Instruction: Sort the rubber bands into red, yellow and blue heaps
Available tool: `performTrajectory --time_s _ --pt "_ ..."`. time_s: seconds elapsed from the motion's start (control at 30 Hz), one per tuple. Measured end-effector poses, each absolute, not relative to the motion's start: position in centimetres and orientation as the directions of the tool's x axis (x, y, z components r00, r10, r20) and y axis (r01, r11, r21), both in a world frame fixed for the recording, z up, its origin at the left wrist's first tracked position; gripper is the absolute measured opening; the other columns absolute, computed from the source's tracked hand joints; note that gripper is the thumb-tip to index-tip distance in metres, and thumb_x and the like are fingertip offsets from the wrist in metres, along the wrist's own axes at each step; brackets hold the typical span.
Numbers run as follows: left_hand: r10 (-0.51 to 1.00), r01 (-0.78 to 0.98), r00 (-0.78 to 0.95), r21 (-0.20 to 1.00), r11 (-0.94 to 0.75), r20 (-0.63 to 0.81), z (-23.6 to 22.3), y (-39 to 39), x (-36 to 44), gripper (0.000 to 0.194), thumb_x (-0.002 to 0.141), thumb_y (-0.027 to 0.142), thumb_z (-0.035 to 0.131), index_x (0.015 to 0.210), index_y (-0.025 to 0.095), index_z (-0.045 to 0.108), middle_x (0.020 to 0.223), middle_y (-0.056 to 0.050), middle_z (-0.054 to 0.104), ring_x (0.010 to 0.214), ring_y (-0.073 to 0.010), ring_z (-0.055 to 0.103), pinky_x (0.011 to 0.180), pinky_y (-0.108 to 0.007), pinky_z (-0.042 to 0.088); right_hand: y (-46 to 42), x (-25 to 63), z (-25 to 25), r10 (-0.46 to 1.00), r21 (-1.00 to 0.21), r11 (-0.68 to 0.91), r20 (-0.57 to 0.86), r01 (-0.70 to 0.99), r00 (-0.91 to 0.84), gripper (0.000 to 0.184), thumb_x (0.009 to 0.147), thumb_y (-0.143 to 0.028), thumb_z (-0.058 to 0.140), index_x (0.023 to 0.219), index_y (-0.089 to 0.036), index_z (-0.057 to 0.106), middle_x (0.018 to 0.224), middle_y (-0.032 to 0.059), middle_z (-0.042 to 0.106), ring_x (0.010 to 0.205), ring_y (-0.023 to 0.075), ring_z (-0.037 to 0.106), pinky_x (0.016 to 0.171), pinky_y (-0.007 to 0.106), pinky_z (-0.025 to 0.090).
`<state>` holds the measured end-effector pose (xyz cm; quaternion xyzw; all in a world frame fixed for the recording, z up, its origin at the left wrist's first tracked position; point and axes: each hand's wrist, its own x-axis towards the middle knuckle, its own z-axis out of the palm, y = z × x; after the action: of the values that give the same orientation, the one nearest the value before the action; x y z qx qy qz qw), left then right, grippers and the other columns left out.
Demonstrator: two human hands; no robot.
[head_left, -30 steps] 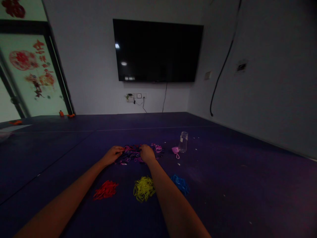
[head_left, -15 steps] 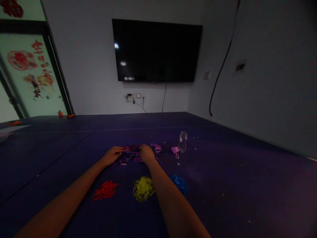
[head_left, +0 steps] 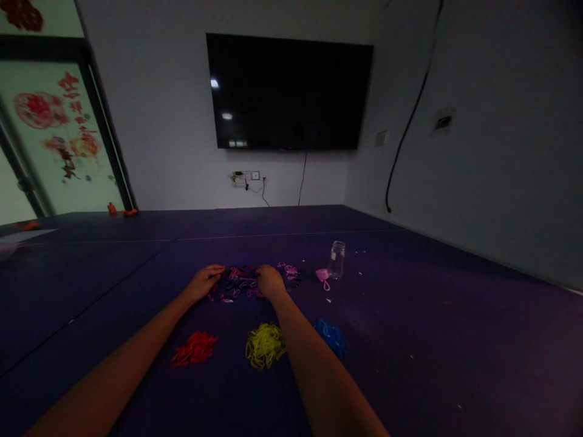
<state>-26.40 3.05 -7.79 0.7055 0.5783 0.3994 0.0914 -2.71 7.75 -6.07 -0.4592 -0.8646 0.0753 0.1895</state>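
Observation:
A loose, mixed pile of small pink, purple and dark rubber bands lies spread on the dark purple surface. At its left edge is my left hand, fingers reaching toward the bands with thumb and fingertips a little apart. Some pink bands lie just under that hand. My right hand rests on the pile's right part, its fingers bent down into the bands. Whatever its fingertips pinch is hidden. A few pink bands lie just right of that hand.
Nearer me sit piles of red bands, yellow bands and blue bands, the last two beside my right forearm. A clear bottle stands at the right, next to a pink cap with a loop. A television hangs behind.
My left hand has drawn slightly left and its fingertips have lifted a little. Pink bands now show beneath it. My right hand has hardly moved.

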Motion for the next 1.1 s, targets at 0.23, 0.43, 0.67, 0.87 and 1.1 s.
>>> performTrajectory --time_s 0.23,0.43,0.67,0.87,1.1 --pt "0.897 0.756 0.037 0.575 -0.314 0.441 -7.69 2.9 -25.89 0.026 0.075 0.037 0.055 0.084 0.022 0.075 0.1 -0.007 0.072 0.098 -0.0227 0.063 0.094 -0.039 0.046 7.77 -2.74 -6.16 0.815 -0.285 0.576 0.263 0.766 -0.516 0.035 0.08 -0.009 0.042 0.106 -0.014 0.064 0.106 0.0134 0.063 0.105 0.0209 0.056 0.089 0.028 0.041" --pt "0.893 0.776 0.036 0.55 -0.308 0.449 -7.66 2.7 -25.74 0.025 0.075 0.036 0.056 0.081 0.022 0.075 0.098 -0.005 0.073 0.099 -0.0225 0.063 0.092 -0.037 0.046 7.7 -2.71 -5.99 0.817 -0.287 0.573 0.263 0.767 -0.513 0.034 0.08 -0.01 0.042 0.105 -0.015 0.065 0.107 0.0125 0.063 0.104 0.0207 0.057 0.088 0.028 0.041" --pt "0.886 0.826 0.12 0.45 -0.339 0.447 -7.44 2.58 -25.43 0.026 0.076 0.026 0.052 0.09 0.022 0.074 0.099 -0.007 0.072 0.101 -0.0227 0.062 0.095 -0.036 0.044 7.82 -2.79 -6.21 0.817 -0.292 0.574 0.265 0.765 -0.512 0.034 0.08 -0.009 0.042 0.105 -0.014 0.065 0.107 0.0129 0.063 0.105 0.0217 0.057 0.088 0.029 0.042" --pt "0.898 0.795 0.11 0.505 -0.337 0.427 -7.37 2.62 -25.52 0.028 0.077 0.025 0.049 0.088 0.019 0.074 0.102 -0.009 0.07 0.099 -0.0226 0.062 0.093 -0.037 0.045 7.89 -2.79 -6.28 0.814 -0.292 0.579 0.27 0.761 -0.515 0.036 0.08 -0.008 0.04 0.105 -0.014 0.065 0.107 0.0133 0.063 0.104 0.0216 0.057 0.088 0.029 0.042" --pt "0.909 0.728 -0.002 0.624 -0.285 0.417 -7.04 2.45 -25.66 0.029 0.076 0.032 0.051 0.089 0.019 0.074 0.108 -0.008 0.068 0.101 -0.0225 0.061 0.096 -0.039 0.043 7.79 -2.71 -6.24 0.813 -0.284 0.58 0.271 0.764 -0.516 0.035 0.081 -0.009 0.041 0.106 -0.014 0.065 0.107 0.0126 0.063 0.105 0.0203 0.057 0.089 0.028 0.042"
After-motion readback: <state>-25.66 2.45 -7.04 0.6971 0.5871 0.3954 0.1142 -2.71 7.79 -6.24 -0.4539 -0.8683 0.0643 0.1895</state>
